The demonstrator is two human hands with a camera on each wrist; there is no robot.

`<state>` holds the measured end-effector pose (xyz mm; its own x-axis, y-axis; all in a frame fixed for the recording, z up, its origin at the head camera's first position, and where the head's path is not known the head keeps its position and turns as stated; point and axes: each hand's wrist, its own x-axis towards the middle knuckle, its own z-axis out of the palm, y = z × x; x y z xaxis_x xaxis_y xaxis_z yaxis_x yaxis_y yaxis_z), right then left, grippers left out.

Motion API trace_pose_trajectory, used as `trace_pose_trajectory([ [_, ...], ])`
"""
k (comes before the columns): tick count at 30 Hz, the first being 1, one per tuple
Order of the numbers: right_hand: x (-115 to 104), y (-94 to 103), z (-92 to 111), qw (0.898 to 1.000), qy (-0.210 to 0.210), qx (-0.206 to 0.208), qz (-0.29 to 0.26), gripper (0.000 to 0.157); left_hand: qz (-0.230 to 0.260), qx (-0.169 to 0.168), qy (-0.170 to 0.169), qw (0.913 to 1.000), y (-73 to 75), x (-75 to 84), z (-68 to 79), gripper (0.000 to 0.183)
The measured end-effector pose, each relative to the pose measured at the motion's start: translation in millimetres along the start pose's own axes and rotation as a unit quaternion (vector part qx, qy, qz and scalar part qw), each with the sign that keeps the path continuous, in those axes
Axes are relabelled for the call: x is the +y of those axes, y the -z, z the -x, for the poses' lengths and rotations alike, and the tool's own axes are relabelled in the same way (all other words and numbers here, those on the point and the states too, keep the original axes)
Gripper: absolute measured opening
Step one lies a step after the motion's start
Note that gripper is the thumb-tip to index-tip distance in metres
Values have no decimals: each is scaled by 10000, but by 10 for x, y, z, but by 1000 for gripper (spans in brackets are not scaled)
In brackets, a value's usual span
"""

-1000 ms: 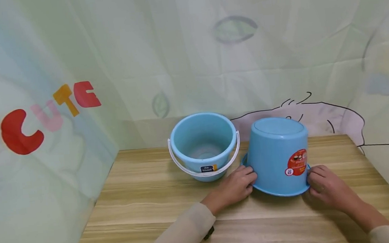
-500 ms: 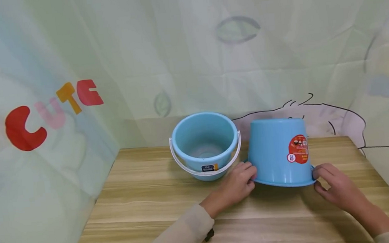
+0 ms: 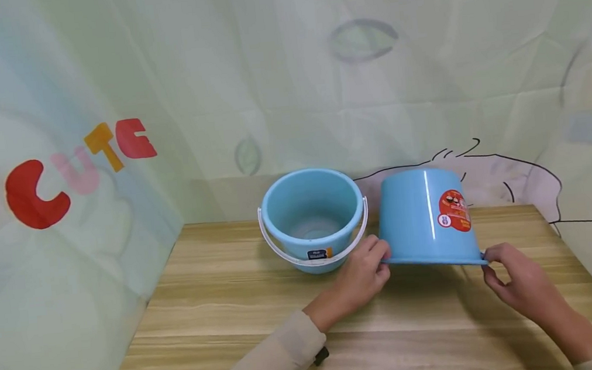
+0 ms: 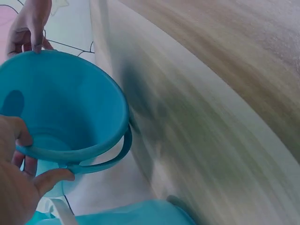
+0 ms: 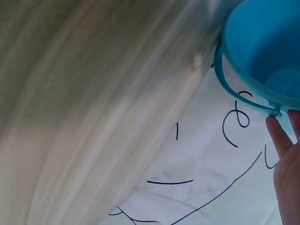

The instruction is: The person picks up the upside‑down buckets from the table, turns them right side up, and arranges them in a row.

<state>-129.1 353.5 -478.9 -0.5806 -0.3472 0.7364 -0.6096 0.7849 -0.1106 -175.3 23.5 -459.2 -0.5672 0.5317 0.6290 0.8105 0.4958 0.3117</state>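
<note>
A light-blue plastic bucket with a red sticker (image 3: 417, 218) is held bottom up and tilted, its front rim raised off the table. My left hand (image 3: 357, 279) pinches the rim at its left, and my right hand (image 3: 527, 285) pinches the rim at its right. Looking into its mouth, the left wrist view shows the bare inside of this bucket (image 4: 70, 101) and its blue handle (image 4: 110, 161) hanging against the rim. To its left stands a second light-blue bucket (image 3: 291, 249), upright, with a white handle (image 3: 274, 247) lowered across its front. My left fingers are close to that bucket.
Both buckets are at the back of a wood-grain table (image 3: 224, 326). Behind and beside it hangs a printed cloth (image 3: 287, 80) with cartoon drawings and coloured letters. A dark object shows under my left sleeve (image 3: 276, 357).
The bucket with the red sticker has tipped backward, its front rim rising and its base turning away from view. Both hands keep hold of the rim. The upright bucket stays in place.
</note>
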Motion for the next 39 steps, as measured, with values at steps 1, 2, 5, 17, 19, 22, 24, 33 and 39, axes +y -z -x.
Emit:
trace_pose_trajectory([
  [1, -3, 10, -13, 10000, -5, -4, 1, 57, -10, 8, 48, 10000, 12, 11, -5, 26],
  [2, -9, 23, -24, 10000, -21, -14, -11, 57, -13, 25, 85, 10000, 25, 22, -11, 26],
  [5, -35, 68, -64, 10000, -48, -17, -45, 58, 3, 101, 173, 9998, 66, 58, -31, 25],
  [17, -198, 221, -228, 9996, -263, -2, -80, 58, 165, 688, 119, 9974, 275, 169, -115, 23],
  [19, -208, 246, -258, 9996, -223, 118, -137, 57, 132, 707, 44, 9974, 309, 180, -139, 23],
  [22, -221, 290, -301, 9993, -228, 242, -177, 55, 43, 759, -53, 9971, 357, 199, -171, 21],
  [24, -231, 320, -329, 9990, -278, 271, -212, 55, 15, 783, -95, 9969, 395, 220, -191, 21],
  [33, -315, 434, -438, 9983, -511, 272, -56, 65, 385, 722, -135, 9966, 575, 288, -276, 20],
  [39, -355, 504, -520, 9980, -531, 164, 305, 66, 493, 659, -151, 9965, 661, 293, -319, 25],
])
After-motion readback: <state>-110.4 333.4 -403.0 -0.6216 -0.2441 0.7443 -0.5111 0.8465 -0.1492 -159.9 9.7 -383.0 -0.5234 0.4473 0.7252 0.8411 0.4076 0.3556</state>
